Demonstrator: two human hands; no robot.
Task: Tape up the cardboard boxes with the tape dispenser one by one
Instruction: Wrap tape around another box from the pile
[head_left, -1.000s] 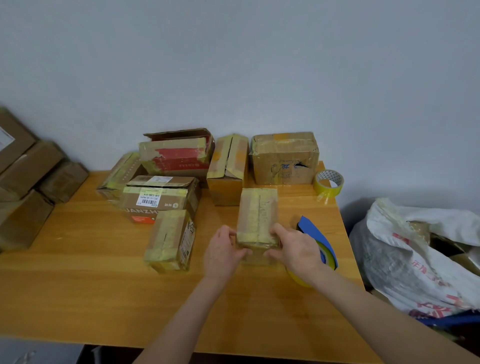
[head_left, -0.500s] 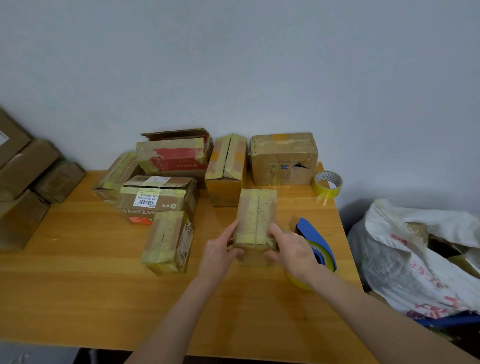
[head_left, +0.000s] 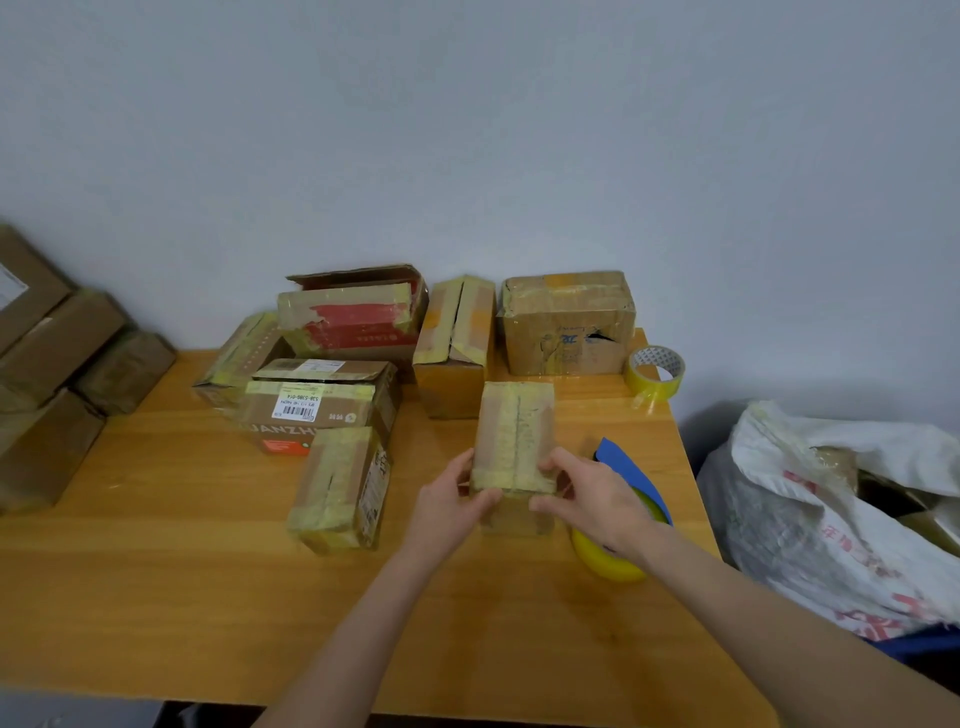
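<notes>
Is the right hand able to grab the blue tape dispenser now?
Probably yes: the tape dispenser lies right beside the right hand, nothing between them. But that hand holds the small box, so it must let go first.

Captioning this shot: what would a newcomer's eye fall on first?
In the middle of the table, the left hand and right hand hold a small taped box between them. Just right of it lies the blue-and-yellow tape dispenser, and a cluster of taped boxes stands at the back.
</notes>
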